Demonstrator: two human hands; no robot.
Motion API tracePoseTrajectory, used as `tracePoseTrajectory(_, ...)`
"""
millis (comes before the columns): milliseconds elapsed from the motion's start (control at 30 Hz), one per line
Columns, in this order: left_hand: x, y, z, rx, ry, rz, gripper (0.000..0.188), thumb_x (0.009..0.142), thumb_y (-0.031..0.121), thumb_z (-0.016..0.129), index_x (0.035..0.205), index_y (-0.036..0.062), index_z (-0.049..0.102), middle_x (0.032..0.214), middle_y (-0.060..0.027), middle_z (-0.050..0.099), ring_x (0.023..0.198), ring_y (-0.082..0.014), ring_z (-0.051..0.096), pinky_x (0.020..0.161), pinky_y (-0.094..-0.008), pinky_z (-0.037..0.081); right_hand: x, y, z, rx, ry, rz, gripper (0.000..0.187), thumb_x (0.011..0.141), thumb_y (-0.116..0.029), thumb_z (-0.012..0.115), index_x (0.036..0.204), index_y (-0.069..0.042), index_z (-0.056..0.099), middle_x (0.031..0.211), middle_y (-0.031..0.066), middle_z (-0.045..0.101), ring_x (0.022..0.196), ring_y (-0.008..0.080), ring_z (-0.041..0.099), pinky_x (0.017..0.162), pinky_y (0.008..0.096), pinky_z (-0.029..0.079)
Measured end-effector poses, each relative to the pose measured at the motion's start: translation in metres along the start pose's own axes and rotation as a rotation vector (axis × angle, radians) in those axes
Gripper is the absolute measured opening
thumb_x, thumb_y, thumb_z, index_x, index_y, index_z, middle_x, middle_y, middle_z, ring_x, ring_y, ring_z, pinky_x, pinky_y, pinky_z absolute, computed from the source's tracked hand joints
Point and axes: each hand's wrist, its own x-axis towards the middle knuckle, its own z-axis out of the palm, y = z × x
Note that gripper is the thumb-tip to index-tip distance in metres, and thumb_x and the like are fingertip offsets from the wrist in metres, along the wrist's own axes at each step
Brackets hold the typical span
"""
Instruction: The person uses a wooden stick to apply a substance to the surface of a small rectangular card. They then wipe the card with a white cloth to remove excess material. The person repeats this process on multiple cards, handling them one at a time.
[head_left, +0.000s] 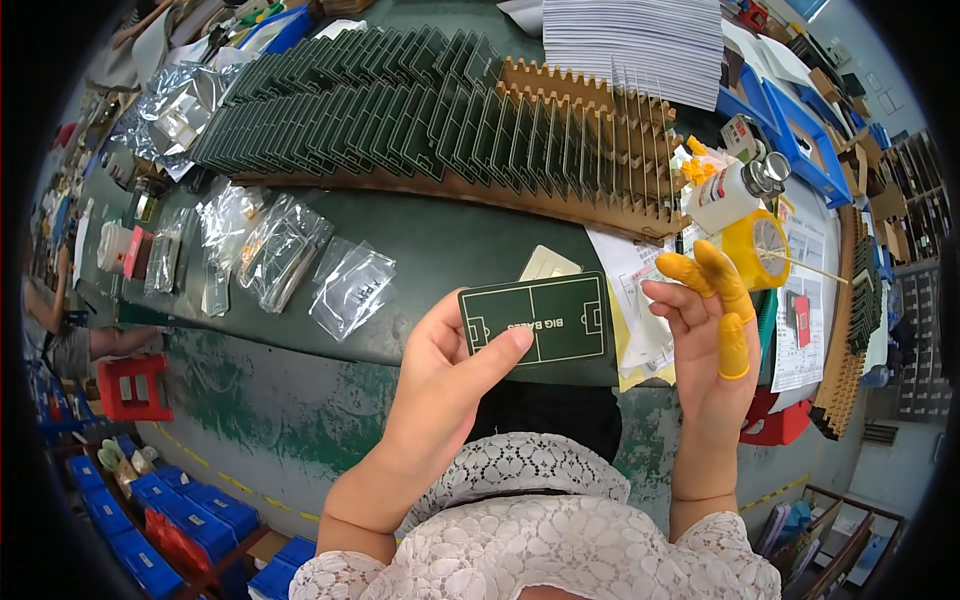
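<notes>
A flat dark green card (560,338), printed with white pitch-like lines and lettering, is gripped in my left hand (447,375), the thumb pressed across its face. To its right my right hand (712,350) is raised, palm up, fingers apart and half curled, with nothing in them. Yellow finger cots (733,345) cover its thumb and two of its fingers. Just behind the card a pale cream plate (549,263) lies on the green table (450,232). Past the table's middle, a brown slotted rack (590,215) holds long rows of similar green cards (370,125) on edge.
Clear plastic bags (352,290) lie left of my hands. Beyond my right hand are a white bottle with a metal top (730,192), a yellow tape roll (757,250) and paper sheets (800,335). Blue trays (800,130) stand at the far right. A red stool (135,388) is left.
</notes>
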Motion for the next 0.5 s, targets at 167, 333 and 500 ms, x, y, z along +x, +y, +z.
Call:
tracePoseTrajectory(167, 0.0, -0.002, 0.002, 0.038, 0.018, 0.037, 0.023, 0.092, 0.001, 0.063, 0.115, -0.001, 0.058, 0.113, -0.0074, 0.067, 0.103, -0.0087, 0.062, 0.093, -0.0257, 0.048, 0.0, 0.003, -0.002, 0.03, -0.004, 0.018, 0.055, 0.103, -0.03, 0.047, 0.145, 0.004, 0.039, 0.134, 0.0244, 0.054, 0.117, 0.035, 0.06, 0.099, 0.0396, 0.043)
tracePoseTrajectory(333, 0.001, -0.007, -0.002, 0.068, 0.014, 0.064, 0.018, 0.093, 0.002, 0.064, 0.11, 0.0007, 0.058, 0.11, -0.0083, 0.068, 0.1, -0.0087, 0.062, 0.09, -0.0258, 0.049, -0.001, 0.002, 0.0, 0.0, 0.037, -0.017, 0.043, 0.102, -0.02, 0.05, 0.137, 0.005, 0.047, 0.127, 0.0211, 0.06, 0.115, 0.0316, 0.062, 0.097, 0.0375, 0.045)
tracePoseTrajectory(500, 0.008, -0.021, -0.021, 0.985, 0.002, 0.957, 0.022, 0.082, -0.002, 0.07, 0.099, 0.0072, 0.061, 0.107, -0.0052, 0.069, 0.094, -0.0141, 0.065, 0.084, -0.0314, 0.048, -0.003, 0.0, -0.011, -0.134, 0.113, -0.113, 0.029, 0.101, -0.015, 0.053, 0.12, 0.006, 0.059, 0.117, 0.0178, 0.065, 0.109, 0.026, 0.063, 0.094, 0.0348, 0.046)
